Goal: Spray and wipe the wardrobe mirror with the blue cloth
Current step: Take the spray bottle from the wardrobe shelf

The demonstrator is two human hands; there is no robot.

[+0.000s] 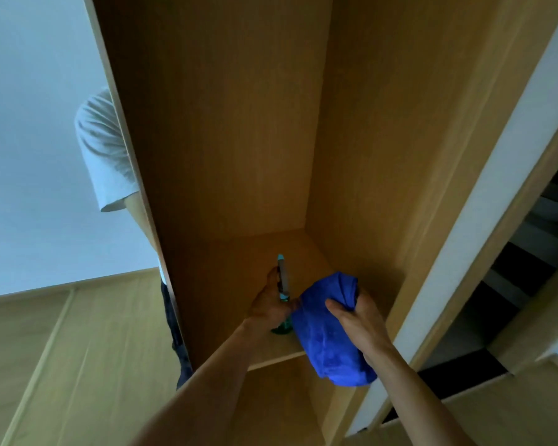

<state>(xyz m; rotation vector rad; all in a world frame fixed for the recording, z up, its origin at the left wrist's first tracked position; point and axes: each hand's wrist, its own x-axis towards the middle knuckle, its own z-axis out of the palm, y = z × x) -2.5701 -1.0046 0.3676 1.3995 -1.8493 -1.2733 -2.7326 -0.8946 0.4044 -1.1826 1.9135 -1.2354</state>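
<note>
Wardrobe mirror (39,123) at far left showing us a pale sleeve (100,149), our left hand (268,305) curled round the spray bottle (283,280) at the wooden shelf (226,284), blue cloth (329,336) just beside it, bunched in our right hand (360,320).

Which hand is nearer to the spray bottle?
Left. The left hand grips the spray bottle; the right hand holds the blue cloth just right of it.
</note>
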